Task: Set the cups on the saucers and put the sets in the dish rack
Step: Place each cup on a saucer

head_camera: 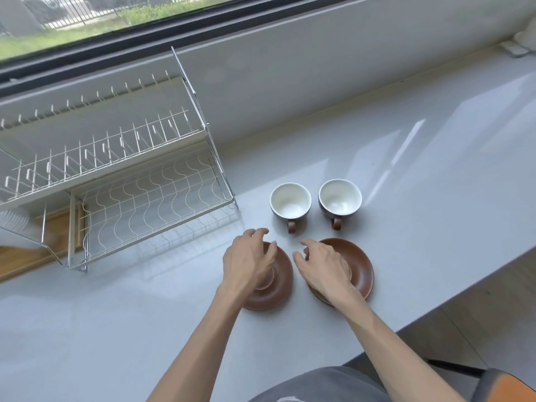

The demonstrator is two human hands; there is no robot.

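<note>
Counter (377, 175), head view. Two cups side by side, upright, handles toward the person: left cup (290, 202), right cup (340, 198). Two brown saucers nearer the person: left saucer (278, 288), right saucer (361, 266). Cups and saucers apart; neither cup on a saucer. Left hand (249, 264) over left saucer, fingers loosely spread, holding nothing. Right hand (322, 266) over right saucer, fingers relaxed, holding nothing. Rack (150, 195) to the left, no cup or saucer in it.
</note>
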